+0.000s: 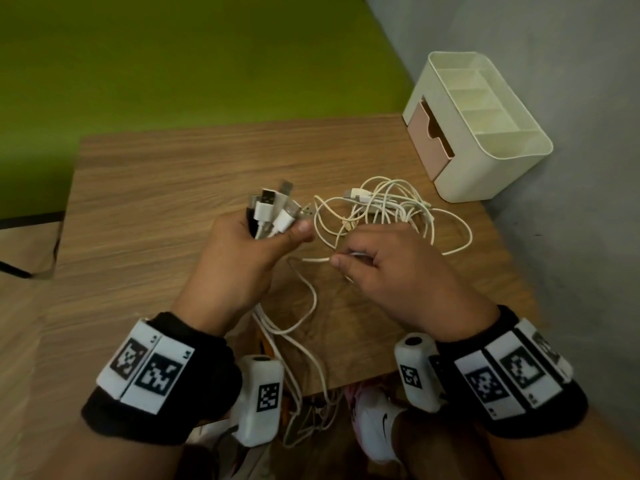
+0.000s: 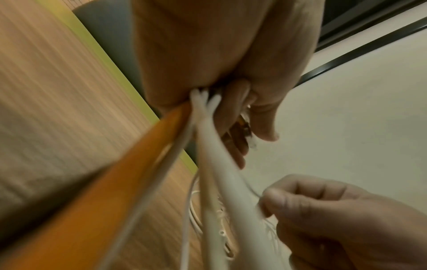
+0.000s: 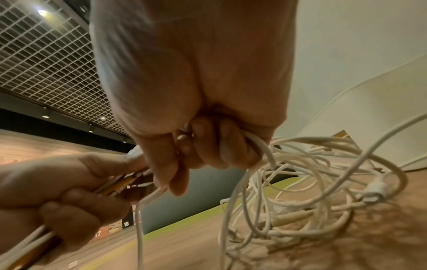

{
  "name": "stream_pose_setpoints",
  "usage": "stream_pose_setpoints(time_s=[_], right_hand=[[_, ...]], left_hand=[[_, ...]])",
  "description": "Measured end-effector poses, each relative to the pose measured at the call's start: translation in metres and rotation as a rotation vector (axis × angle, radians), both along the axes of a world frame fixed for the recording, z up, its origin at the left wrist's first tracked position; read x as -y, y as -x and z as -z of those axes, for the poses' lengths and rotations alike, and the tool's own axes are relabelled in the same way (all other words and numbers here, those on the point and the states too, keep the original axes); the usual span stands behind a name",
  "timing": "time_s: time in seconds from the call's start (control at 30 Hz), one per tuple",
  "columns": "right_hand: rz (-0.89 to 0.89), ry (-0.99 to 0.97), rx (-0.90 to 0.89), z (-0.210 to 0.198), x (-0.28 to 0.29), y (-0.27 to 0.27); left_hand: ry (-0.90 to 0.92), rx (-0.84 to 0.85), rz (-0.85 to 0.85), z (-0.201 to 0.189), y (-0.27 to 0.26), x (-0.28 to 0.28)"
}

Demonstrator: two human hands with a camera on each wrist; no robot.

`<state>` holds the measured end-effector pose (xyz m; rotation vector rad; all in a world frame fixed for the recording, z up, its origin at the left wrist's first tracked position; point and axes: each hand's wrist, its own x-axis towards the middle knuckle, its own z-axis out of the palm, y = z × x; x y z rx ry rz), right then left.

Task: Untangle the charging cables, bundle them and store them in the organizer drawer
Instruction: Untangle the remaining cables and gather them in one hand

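Observation:
My left hand [image 1: 256, 244] grips a bunch of cable ends, their USB plugs [image 1: 272, 204] sticking up out of the fist; the cords trail down past my wrist and over the table's near edge. In the left wrist view these white cords [image 2: 212, 164] and an orange one [image 2: 129, 173] run out of the fist. My right hand [image 1: 367, 254] pinches a white cable [image 1: 313, 259] just right of the left hand. Behind it lies the tangled pile of white cables [image 1: 391, 209] on the wooden table [image 1: 173, 188]. The right wrist view has cable loops [image 3: 300, 173] hanging from the curled fingers [image 3: 208, 146].
A cream organizer [image 1: 485, 133] with open top compartments and a pink drawer [image 1: 427, 140], slightly open, stands at the table's back right corner against the grey wall. Green flooring lies beyond the table. Cable ends dangle below the near edge by my shoe [image 1: 375, 420].

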<state>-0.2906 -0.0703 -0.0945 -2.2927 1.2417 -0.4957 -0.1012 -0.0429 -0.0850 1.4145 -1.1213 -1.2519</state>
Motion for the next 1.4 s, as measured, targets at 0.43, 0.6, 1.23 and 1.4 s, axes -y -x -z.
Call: stream_pose_setpoints(time_s=[0.43,0.6,1.23,1.4], right_hand=[[0.117,0.000,0.236,-0.010,-0.003,-0.004],[0.114,-0.151,0.160,-0.014,-0.002,0.003],[-0.032,0.036,0.094,0.002,0.000,-0.009],[0.040,0.121,0.207,-0.006,0.001,-0.010]], left_hand=[[-0.019,0.063,0.184,0.001,0.005,-0.004],[-0.043,-0.192,-0.055,-0.003,-0.017,0.002],[0.125,0.309,0.157,0.004,-0.003,0.001],[0.022,0.135,0.230,0.004,-0.009,-0.002]])
